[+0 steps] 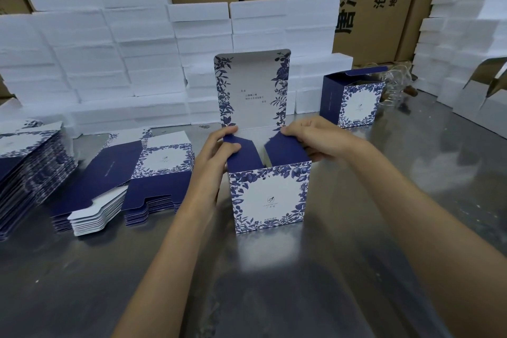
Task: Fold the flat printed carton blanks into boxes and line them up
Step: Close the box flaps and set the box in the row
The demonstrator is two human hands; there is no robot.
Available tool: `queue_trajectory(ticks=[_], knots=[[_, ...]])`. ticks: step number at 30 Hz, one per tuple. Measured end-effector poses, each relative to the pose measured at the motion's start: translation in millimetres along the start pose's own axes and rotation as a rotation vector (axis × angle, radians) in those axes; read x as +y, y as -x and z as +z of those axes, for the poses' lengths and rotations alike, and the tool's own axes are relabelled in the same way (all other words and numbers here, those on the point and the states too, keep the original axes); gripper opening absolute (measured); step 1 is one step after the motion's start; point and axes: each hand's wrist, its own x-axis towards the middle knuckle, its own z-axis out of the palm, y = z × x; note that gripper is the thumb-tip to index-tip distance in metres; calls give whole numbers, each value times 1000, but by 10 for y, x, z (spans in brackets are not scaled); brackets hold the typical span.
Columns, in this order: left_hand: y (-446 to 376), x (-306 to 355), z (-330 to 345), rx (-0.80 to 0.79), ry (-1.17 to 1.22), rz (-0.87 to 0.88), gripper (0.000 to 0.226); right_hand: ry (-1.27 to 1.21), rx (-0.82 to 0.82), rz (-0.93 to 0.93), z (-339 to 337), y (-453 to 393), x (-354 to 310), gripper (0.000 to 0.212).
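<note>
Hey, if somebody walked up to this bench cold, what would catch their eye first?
Most likely the half-built blue floral box at the center, lid flap upright, with the left hand and right hand each pinching a navy side flap. Next, the stacks of flat blanks to its left and the wall of white foam blocks behind.
</note>
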Motion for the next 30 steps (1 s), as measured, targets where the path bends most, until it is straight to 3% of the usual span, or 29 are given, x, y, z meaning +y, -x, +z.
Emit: queue_trajectory(ticks=[4,6,8,10,14,20,25,30], knots=[[6,12,8,78,132,93,52,43,58,-8,-34,-9,-19,44],[6,25,1,72,137,126,61,-11,159,-50,-33,-11,-20,25],[5,27,7,62,82,130,53,-134,195,-104,-14,-22,-11,8],[12,23,23,105,36,115,39,-246,139,-152,8,-34,16,29],[17,58,18,183,113,51,20,-291,147,-154,41,5,81,42],[11,142,7,175,-147,65,12,-116,194,-116,67,54,50,12],[-223,435,150,101,-427,-79,6,89,174,-118,231,-98,-212,14],[-308,445,291,60,-537,-128,24,242,143,-94,380,-197,-251,24]])
